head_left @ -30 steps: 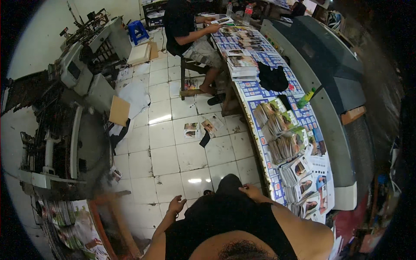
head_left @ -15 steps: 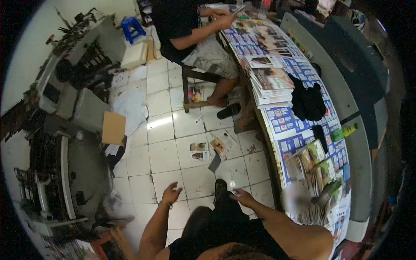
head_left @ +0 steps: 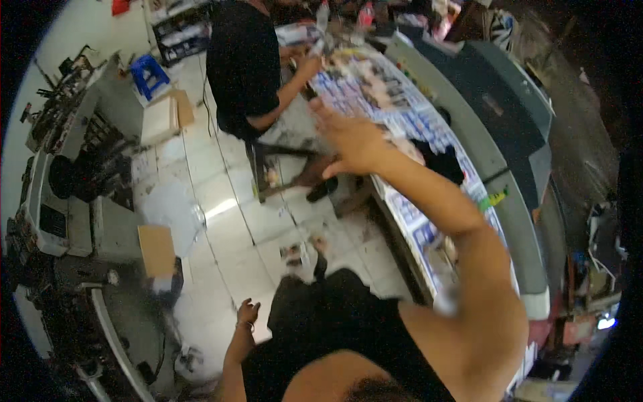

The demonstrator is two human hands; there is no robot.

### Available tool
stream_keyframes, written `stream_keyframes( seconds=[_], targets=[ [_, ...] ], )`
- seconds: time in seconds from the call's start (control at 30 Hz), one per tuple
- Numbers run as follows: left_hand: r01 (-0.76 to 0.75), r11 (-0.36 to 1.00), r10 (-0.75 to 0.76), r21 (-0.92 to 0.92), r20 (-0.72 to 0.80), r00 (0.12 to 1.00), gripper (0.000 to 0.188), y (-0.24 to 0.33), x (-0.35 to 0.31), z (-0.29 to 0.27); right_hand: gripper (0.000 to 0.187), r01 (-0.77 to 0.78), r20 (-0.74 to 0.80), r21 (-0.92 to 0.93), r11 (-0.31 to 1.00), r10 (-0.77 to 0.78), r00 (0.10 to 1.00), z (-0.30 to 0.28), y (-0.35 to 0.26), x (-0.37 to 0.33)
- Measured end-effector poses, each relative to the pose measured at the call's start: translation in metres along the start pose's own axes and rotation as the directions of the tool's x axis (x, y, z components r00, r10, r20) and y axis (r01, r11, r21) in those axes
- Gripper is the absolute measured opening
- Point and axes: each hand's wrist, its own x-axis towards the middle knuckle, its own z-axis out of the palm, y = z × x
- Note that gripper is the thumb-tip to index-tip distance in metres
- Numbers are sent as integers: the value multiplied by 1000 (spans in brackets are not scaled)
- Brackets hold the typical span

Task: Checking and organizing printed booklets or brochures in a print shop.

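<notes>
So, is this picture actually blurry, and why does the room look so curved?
In the head view, the right hand is soft and the papers on the floor are too blurred to read; same view, a white streak of glare crosses the tiles; there too, the wide fisheye lens bows the table edge and leaves the corners black.

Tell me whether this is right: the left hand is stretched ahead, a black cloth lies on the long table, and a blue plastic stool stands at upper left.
Not quite. The head view shows the right hand stretched ahead; the left hand is low, near the body. The black cloth on the long table and the blue plastic stool are as stated.
</notes>
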Motion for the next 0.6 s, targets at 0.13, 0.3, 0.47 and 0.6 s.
stream_keyframes(
  seconds=[0.13,0.3,0.47,0.6],
  targets=[
    [-141,785,161,-603,-22,987,54,-138,-11,-7,99,315,267,-205,926,-257,929,46,-86,-4],
    [57,908,-71,414,18,997,49,-155,-17,-32,91,-203,445,314,928,45,894,163,-99,-46],
    [-157,949,180,273,-60,982,49,-103,27,-24,82,-520,601,465,716,176,780,231,-91,-112],
    [31,885,-52,-464,-32,998,69,-48,65,-23,86,-609,612,615,502,184,769,217,-80,-138]
  ],
)
